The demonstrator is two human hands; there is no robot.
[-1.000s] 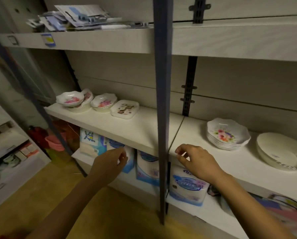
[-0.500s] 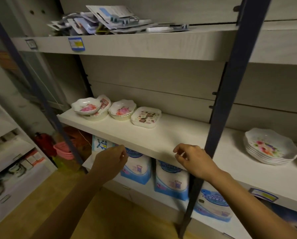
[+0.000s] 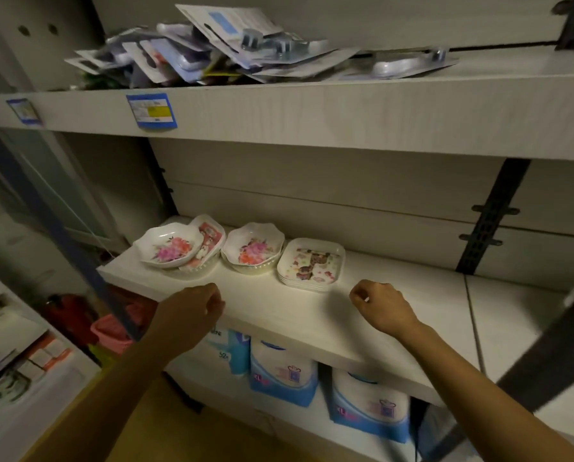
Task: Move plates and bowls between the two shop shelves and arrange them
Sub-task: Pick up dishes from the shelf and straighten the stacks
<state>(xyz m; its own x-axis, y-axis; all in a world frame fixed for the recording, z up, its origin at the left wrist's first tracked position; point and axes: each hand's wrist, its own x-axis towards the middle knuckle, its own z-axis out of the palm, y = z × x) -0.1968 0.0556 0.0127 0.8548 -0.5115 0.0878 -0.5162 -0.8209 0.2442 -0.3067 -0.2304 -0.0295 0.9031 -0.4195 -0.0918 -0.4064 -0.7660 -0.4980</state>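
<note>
Floral bowls [image 3: 253, 248] – glossy, smooth; shelf [image 3: 299, 315] – matt pale woodgrain.

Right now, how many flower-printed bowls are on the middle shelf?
2. The left bowl sits at the left end of the middle shelf, resting on a tilted square plate; the right bowl is beside the plate stack. Others may be nested underneath.
</note>
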